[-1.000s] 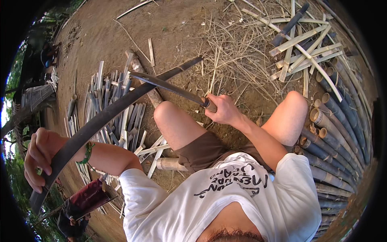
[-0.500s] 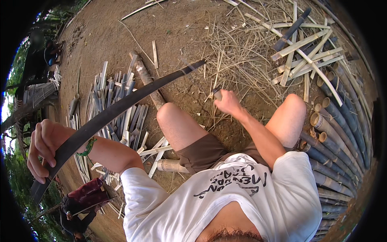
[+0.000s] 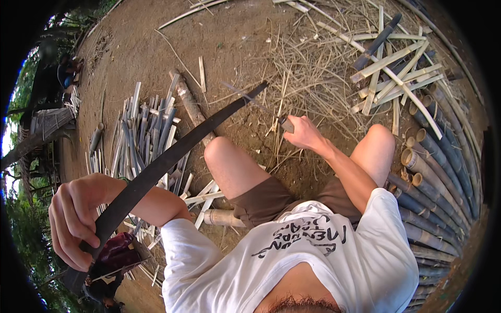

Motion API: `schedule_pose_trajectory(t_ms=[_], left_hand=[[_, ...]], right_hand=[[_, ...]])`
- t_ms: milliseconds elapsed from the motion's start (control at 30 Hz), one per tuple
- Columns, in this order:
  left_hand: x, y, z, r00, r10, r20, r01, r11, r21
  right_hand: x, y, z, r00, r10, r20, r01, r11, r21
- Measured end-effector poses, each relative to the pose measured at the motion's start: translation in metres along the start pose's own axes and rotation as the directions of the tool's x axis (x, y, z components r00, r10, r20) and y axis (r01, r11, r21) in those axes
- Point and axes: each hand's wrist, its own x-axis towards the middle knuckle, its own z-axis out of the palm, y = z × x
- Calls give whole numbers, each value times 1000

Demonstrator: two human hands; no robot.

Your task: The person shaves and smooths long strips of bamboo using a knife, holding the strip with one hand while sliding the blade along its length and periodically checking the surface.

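Observation:
My left hand (image 3: 74,219) is closed around the near end of a long dark bamboo strip (image 3: 175,148). The strip slants up and away to the right, past my bent knee, and its far tip hangs over the dirt. My right hand (image 3: 305,133), between my knees, grips the handle of a knife (image 3: 286,124). Its thin, blurred blade points away to the left and crosses the strip near the far tip. Whether the edge cuts into the strip I cannot tell.
Split bamboo pieces (image 3: 141,130) lie heaped at left beside a short log (image 3: 188,101). Thin shavings (image 3: 318,68) and pale slats (image 3: 391,78) cover the far right. Bamboo poles (image 3: 438,193) are stacked at my right. Another person (image 3: 107,287) shows at the lower left.
My left hand has come inward to the right and nearer to me with the strip. My right hand has shifted slightly right, and the knife's blade now shows across the strip.

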Motion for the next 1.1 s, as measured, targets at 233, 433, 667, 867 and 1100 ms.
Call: schedule_pose_trajectory(t_ms=[233, 433, 667, 867, 1100], left_hand=[[11, -14, 9, 979, -46, 200, 73, 989, -131], [7, -26, 12, 980, -78, 185, 119, 968, -222], [26, -39, 8, 957, -180, 229, 238, 936, -258], [41, -38, 30, 852, -356, 383, 446, 877, -178], [39, -59, 31, 868, -338, 365, 446, 854, -269]], right_hand=[[-19, -28, 4, 998, -53, -27, 56, 994, 93], [-21, -24, -2, 999, 6, -47, -7, 1000, -25], [-76, -191, -51, 971, -239, -2, 217, 879, 425], [-90, -183, -41, 990, -134, 50, 113, 948, 297], [-107, -194, -51, 937, -350, 5, 322, 867, 380]])
